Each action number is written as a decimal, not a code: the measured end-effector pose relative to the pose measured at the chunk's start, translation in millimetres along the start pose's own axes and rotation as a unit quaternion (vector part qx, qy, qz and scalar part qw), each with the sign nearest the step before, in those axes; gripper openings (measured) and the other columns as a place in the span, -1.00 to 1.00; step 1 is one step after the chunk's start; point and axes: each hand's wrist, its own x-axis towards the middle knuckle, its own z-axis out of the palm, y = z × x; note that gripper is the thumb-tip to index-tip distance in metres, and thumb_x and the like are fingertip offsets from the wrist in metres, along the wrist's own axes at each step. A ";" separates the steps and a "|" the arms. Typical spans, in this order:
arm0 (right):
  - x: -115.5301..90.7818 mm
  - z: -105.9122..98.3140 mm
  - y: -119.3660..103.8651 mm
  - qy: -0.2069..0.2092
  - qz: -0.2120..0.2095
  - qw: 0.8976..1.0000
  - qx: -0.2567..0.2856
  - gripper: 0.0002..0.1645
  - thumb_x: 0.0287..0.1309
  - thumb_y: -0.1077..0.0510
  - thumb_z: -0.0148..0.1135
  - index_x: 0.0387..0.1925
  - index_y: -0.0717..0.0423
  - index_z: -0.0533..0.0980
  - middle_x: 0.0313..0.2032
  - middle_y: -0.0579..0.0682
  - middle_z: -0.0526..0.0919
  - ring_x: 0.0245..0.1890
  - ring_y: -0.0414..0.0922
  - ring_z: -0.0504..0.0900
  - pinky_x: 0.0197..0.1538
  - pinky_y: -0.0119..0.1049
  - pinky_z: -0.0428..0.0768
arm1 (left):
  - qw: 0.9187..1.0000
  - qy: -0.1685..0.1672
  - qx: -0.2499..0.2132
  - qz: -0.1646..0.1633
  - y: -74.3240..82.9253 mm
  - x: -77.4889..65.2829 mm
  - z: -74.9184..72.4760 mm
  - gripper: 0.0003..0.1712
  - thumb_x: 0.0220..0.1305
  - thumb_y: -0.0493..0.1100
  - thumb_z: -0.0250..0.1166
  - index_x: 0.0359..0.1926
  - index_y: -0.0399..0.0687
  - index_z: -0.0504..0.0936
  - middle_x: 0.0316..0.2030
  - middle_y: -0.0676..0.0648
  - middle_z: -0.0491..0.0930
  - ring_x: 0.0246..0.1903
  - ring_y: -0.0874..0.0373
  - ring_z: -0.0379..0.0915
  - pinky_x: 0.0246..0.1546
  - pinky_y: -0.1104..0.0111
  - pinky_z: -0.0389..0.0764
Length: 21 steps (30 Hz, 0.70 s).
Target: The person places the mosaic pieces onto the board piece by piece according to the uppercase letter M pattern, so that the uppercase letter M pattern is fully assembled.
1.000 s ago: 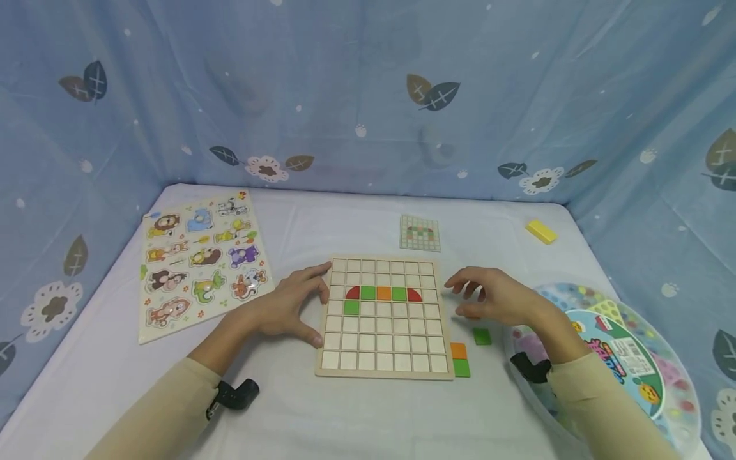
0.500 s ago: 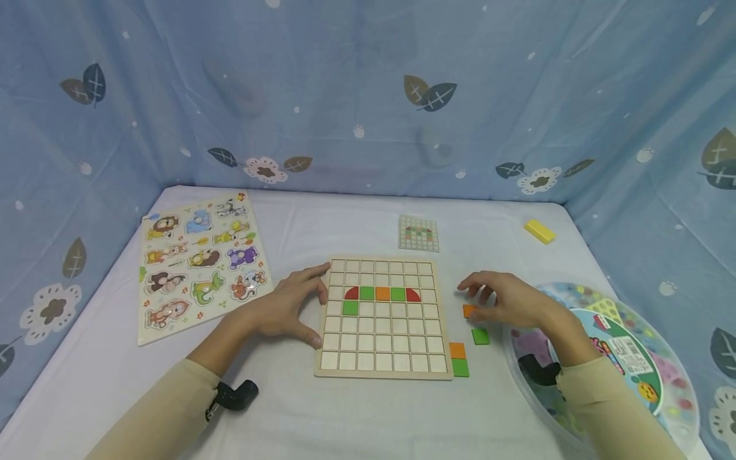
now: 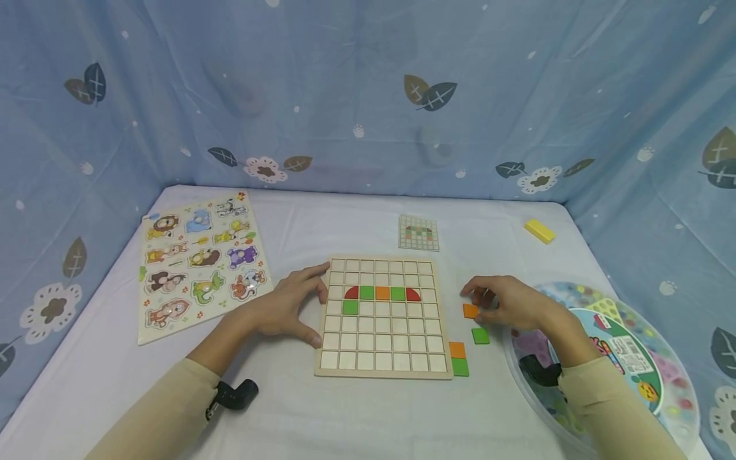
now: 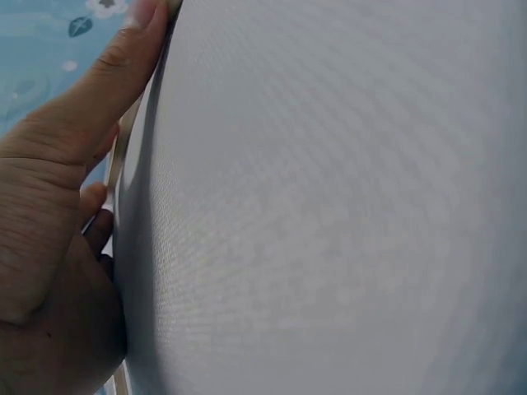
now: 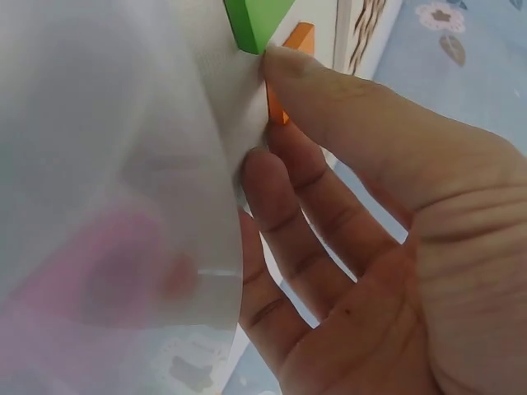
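Note:
A wooden grid board lies on the white cloth with red, green and orange pieces in some squares. Along its left edge my left hand spreads, index fingertip near the upper corner and thumb lower down, both at the frame. On the right, my right hand is low over the cloth, with its thumb beside a flat orange square tile and its fingers loosely bent beyond it. Just nearer lies a green tile. Another orange tile and green tile lie against the board's lower right edge.
Behind the board lies a small pattern card. An animal knob puzzle fills the left side. A round clear container with a colourful label sits under my right forearm. A yellow block lies at the back right.
My right hand has drawn back a little to the right from beside the board, uncovering the orange tile. My left hand stays at the board's left edge.

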 end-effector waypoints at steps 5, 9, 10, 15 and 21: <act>0.3 -0.7 -1.4 -0.005 0.005 1.000 0.007 -0.57 0.21 0.27 0.42 0.10 0.00 0.56 -0.16 -0.04 0.60 -0.23 -0.09 0.56 -0.40 -0.29 0.65 | 1.000 0.000 0.000 0.000 -0.5 -0.4 -0.6 -0.17 -0.33 0.40 0.66 -0.07 0.23 0.46 0.64 -0.11 -0.09 0.56 -0.29 -0.12 0.42 -0.36 0.00; 0.2 -2.1 -3.2 0.000 -0.016 1.000 0.011 -0.58 0.26 0.27 0.37 0.13 0.00 0.55 -0.14 -0.06 0.60 -0.22 -0.10 0.57 -0.37 -0.30 0.65 | 1.000 0.000 0.000 -0.001 -0.9 -0.5 -0.6 -0.17 -0.33 0.40 0.66 -0.08 0.23 0.46 0.64 -0.10 -0.09 0.56 -0.28 -0.11 0.42 -0.35 0.01; 0.4 -2.1 -3.9 0.004 -0.023 1.000 0.011 -0.58 0.26 0.27 0.37 0.14 0.00 0.55 -0.13 -0.07 0.61 -0.21 -0.10 0.57 -0.33 -0.31 0.66 | 1.000 0.001 0.001 -0.001 -1.0 -0.5 -0.7 -0.16 -0.33 0.40 0.66 -0.08 0.23 0.46 0.64 -0.10 -0.09 0.56 -0.28 -0.11 0.42 -0.35 0.01; 2.6 -0.7 -5.8 0.025 -0.061 0.998 0.018 -0.55 0.29 0.27 0.35 0.19 0.01 0.54 -0.09 -0.16 0.63 -0.12 -0.12 0.59 -0.12 -0.30 0.63 | 1.000 0.002 0.001 0.000 -1.9 -0.4 -0.1 -0.16 -0.34 0.41 0.65 -0.08 0.24 0.46 0.64 -0.10 -0.08 0.56 -0.29 -0.11 0.42 -0.35 0.02; 4.5 -0.2 -12.9 0.043 -0.086 0.995 0.034 -0.53 0.31 0.24 0.36 0.22 0.01 0.52 -0.05 -0.23 0.61 -0.09 -0.11 0.59 -0.06 -0.25 0.66 | 1.000 0.000 0.003 -0.003 -2.6 -0.2 0.2 -0.16 -0.35 0.43 0.65 -0.08 0.27 0.45 0.65 -0.07 -0.10 0.57 -0.25 -0.13 0.43 -0.33 0.01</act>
